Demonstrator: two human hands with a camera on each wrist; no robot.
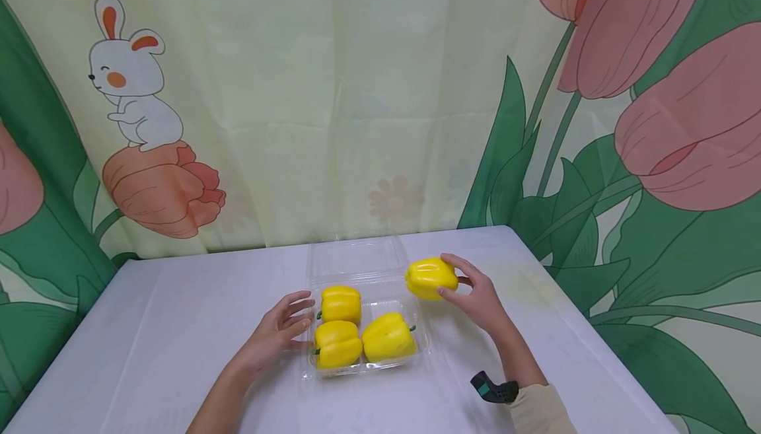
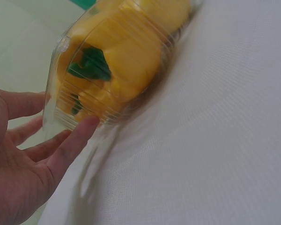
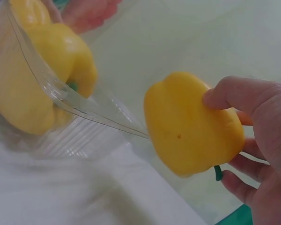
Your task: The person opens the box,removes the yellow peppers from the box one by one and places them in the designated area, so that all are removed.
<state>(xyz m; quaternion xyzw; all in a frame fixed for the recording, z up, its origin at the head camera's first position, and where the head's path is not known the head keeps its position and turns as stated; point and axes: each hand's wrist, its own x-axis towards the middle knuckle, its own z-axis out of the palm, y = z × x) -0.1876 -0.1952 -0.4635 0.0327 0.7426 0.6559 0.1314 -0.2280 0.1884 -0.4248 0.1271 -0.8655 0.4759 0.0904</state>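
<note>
A clear plastic clamshell box (image 1: 380, 366) lies on the table with its lid (image 1: 357, 259) folded back. Inside sit three yellow bell peppers, one at the back left (image 1: 341, 304), one at the front left (image 1: 338, 344) and one at the front right (image 1: 389, 337). My right hand (image 1: 480, 298) grips another yellow bell pepper (image 3: 189, 124) above the box's back right corner; its green stem shows in the right wrist view. At the box's left side my left hand (image 1: 278, 328) has loosely spread fingers, and in the left wrist view a fingertip (image 2: 89, 124) touches the clear wall.
A white cloth covers the table (image 1: 178, 328). Behind it hangs a curtain (image 1: 357, 90) printed with tulips and a rabbit. A dark band (image 1: 495, 389) is on the right wrist, beside a beige sleeve.
</note>
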